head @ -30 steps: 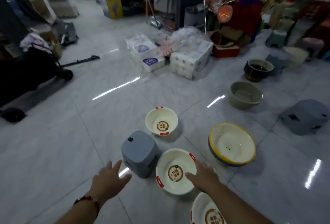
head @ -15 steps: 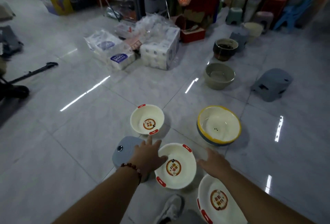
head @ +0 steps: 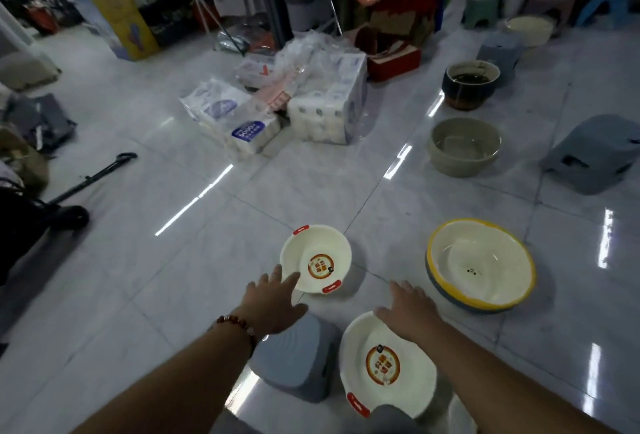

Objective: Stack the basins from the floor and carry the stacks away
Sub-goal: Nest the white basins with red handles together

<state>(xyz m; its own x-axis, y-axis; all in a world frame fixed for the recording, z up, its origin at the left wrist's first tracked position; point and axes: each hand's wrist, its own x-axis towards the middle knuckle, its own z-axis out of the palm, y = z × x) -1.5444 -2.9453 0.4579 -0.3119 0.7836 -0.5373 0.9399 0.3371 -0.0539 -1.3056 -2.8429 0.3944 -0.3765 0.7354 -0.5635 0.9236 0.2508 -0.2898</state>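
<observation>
Both hands spread, holding nothing: left hand over far white basin rim, right hand over near white basin rim, bare floor leftward.

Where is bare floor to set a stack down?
Bare tiles lie left of the small basin, toward the black pole. It is crowded near the grey stool, the near basin and the yellow-rimmed basin.
</observation>
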